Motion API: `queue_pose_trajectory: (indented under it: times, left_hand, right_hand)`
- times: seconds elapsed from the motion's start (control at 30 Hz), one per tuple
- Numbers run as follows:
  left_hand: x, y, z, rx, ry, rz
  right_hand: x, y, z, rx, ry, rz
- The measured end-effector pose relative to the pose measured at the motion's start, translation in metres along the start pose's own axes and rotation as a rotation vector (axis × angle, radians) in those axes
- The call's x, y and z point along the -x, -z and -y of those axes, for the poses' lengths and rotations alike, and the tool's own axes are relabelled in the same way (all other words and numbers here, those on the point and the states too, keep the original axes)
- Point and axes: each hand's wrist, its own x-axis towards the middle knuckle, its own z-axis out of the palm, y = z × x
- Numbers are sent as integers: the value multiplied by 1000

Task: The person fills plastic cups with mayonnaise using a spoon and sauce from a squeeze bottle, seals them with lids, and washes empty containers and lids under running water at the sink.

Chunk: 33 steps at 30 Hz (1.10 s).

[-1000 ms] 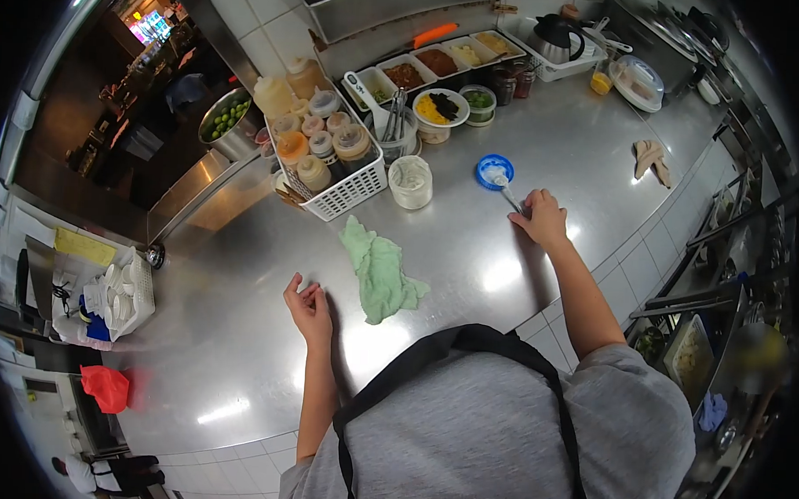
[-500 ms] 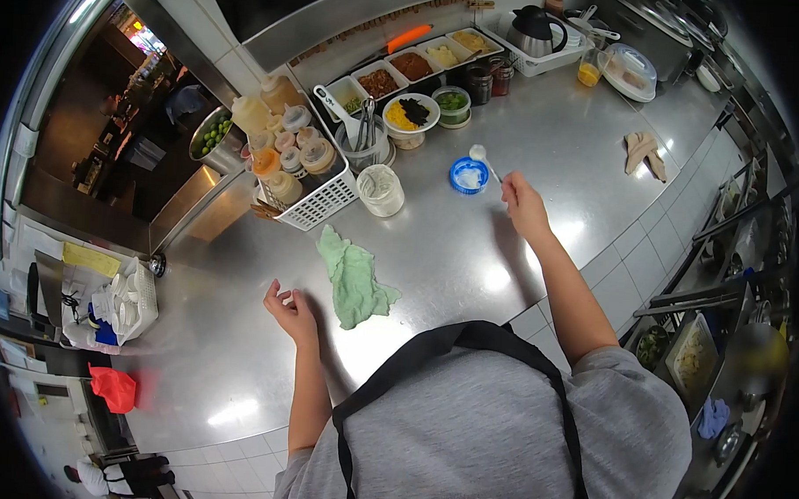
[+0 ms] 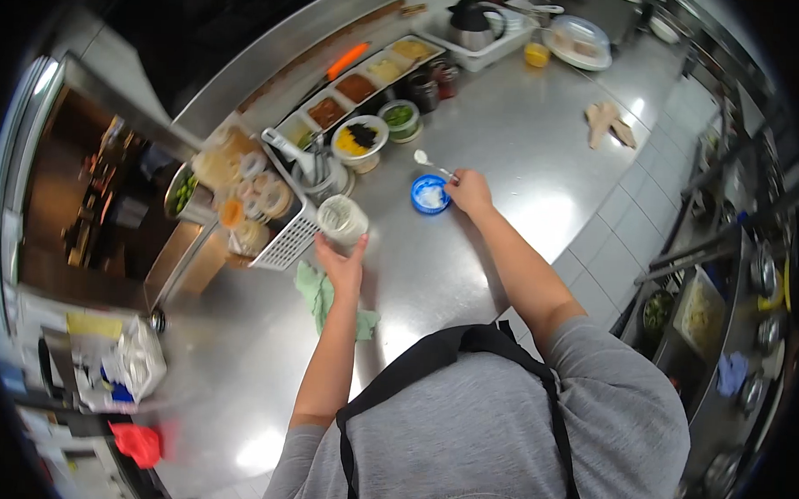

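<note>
My left hand [image 3: 342, 267] is curled round the near side of an open jar [image 3: 343, 219] with white residue on its walls; I cannot tell whether the jar is off the counter. My right hand [image 3: 470, 194] pinches the handle of a spoon [image 3: 438, 166]. White stuff fills the spoon's bowl, which points away to the left. Just below the spoon lies a blue lid [image 3: 430, 196], its inside up and smeared with white; my right fingers are close to its edge. Behind my left wrist a crumpled green cloth [image 3: 314, 290] lies on the steel counter.
A white basket [image 3: 287, 243] of sauce bottles stands left of the jar. Behind are a tub of utensils [image 3: 328, 178], a yellow-and-black topped bowl [image 3: 359, 142], a green-filled tub [image 3: 400, 119] and a row of trays [image 3: 356, 88]. Beige gloves or cloth [image 3: 608, 125] lie at right.
My left hand has moved forward from beside the green cloth and taken hold of the jar. My right hand and the spoon have come closer to the blue lid. The camera view has shifted.
</note>
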Motion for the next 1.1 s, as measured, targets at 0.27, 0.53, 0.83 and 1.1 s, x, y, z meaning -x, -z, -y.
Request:
queue_pose_trajectory:
  times: [0.27,0.53,0.83,1.1]
  left_hand:
    - [-31,-69,-11,143,-142,-40]
    - [99,-255,-125,188,-335,579]
    - [132,-412,-174,410,-347,779]
    - [122,-526,-220,315,-482,862]
  right_hand:
    - [114,142,-87,-58,-141,-372]
    - [240,255,-200,-37,-403,-671]
    - [219,383,-277,16,-395,-799]
    - [77,471,-350,-26,-333,-724]
